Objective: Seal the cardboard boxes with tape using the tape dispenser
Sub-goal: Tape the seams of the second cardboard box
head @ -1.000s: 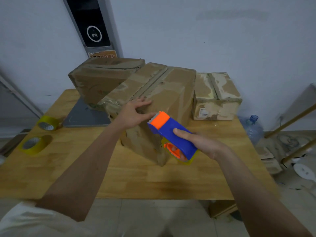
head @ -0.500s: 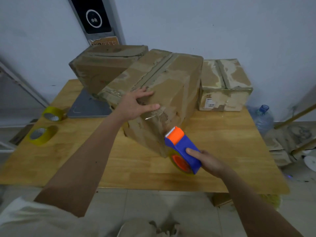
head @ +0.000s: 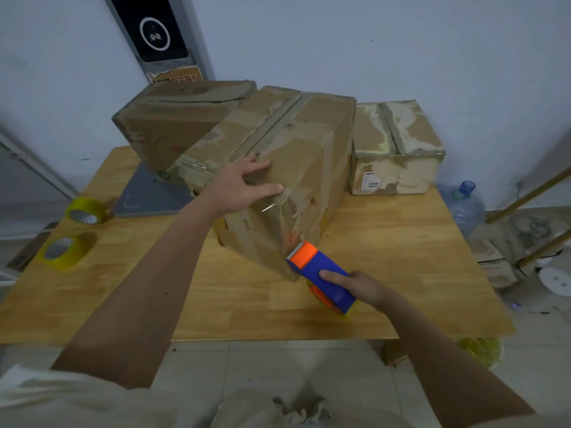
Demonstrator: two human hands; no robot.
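A large worn cardboard box point(head: 302, 149) stands mid-table, turned at an angle with one corner facing me. My left hand point(head: 241, 186) lies flat on its near top edge, fingers spread, pressing on the box. My right hand point(head: 361, 287) grips a blue and orange tape dispenser point(head: 321, 276). The dispenser's orange toothed head touches the bottom of the box's near corner, and clear tape shines along that corner edge above it.
A second box point(head: 176, 125) sits behind on a grey scale point(head: 145, 200), and a third box point(head: 398, 149) stands at the right rear. Two yellow tape rolls point(head: 69, 245) lie on the wooden table's point(head: 401, 261) left edge. A water bottle point(head: 466, 205) and clutter are on the floor at right.
My right hand has drawn the dispenser down the box's near corner from the top edge to the bottom. My left hand has stayed on the box's top.
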